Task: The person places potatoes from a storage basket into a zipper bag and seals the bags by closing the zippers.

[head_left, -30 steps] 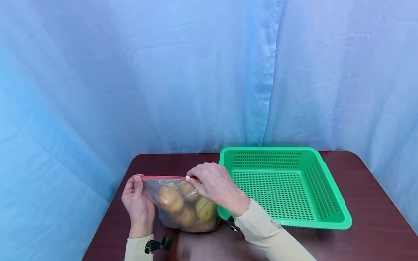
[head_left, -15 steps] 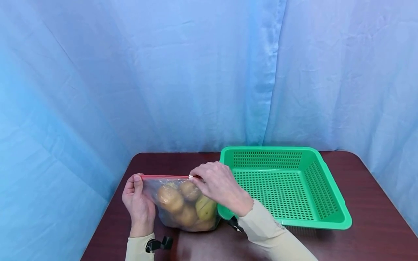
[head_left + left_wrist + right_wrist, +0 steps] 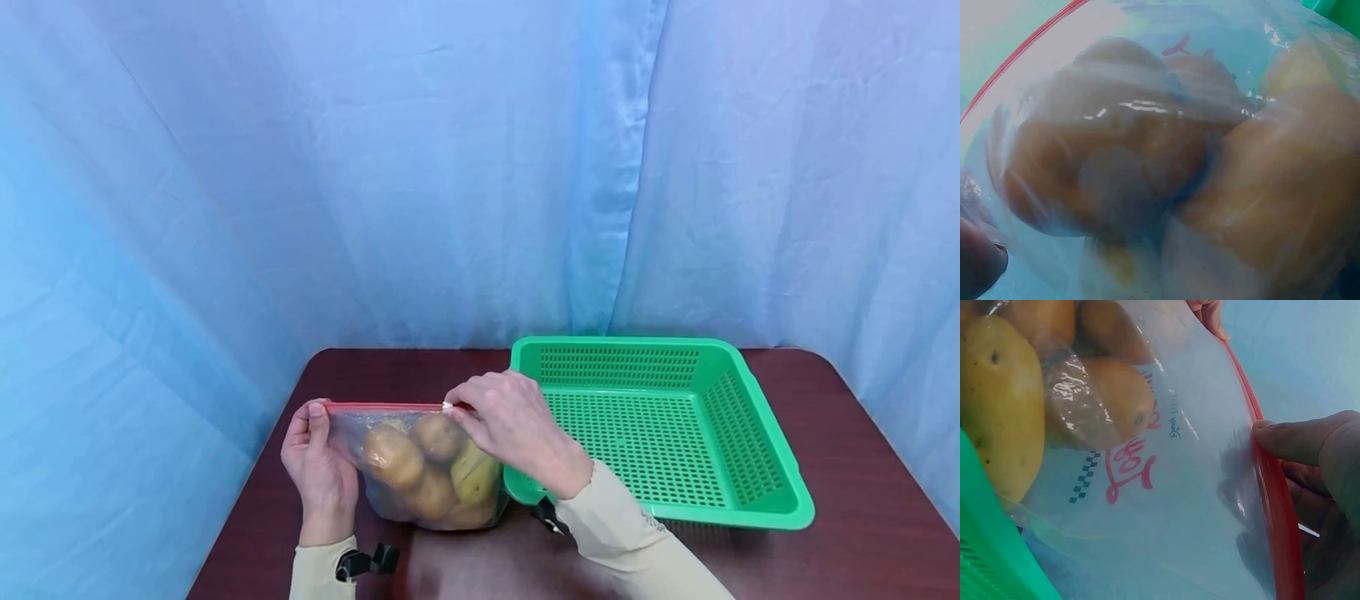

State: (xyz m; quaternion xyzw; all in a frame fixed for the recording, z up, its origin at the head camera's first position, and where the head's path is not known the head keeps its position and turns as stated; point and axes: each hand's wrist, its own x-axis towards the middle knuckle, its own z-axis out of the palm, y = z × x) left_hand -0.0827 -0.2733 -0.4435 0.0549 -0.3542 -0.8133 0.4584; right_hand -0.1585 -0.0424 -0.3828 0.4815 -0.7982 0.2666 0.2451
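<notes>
A clear zip bag (image 3: pixel 348 433) with a red zip strip (image 3: pixel 382 407) stands on the table, full of round brownish fruits (image 3: pixel 393 457) and a yellow-green, mango-like one (image 3: pixel 1004 406). My left hand (image 3: pixel 318 475) pinches the strip's left end between thumb and fingers. Farther right along the strip, my right hand (image 3: pixel 517 425) pinches a small white slider (image 3: pixel 447 406). In the right wrist view its thumb (image 3: pixel 1297 437) presses on the red strip. Red lettering (image 3: pixel 1129 469) shows on the plastic there. The left wrist view is filled by the bagged fruits (image 3: pixel 1110 144), with only one fingertip visible.
A green perforated plastic basket (image 3: pixel 772 417) stands right of the bag, its left side close to the bag and partly behind my right forearm. The dark red-brown table (image 3: pixel 847 450) ends at the back against blue curtains (image 3: pixel 450 167).
My right hand has moved a little to the right along the red strip, the white slider with it. The left hand keeps its pinch at the bag's left end.
</notes>
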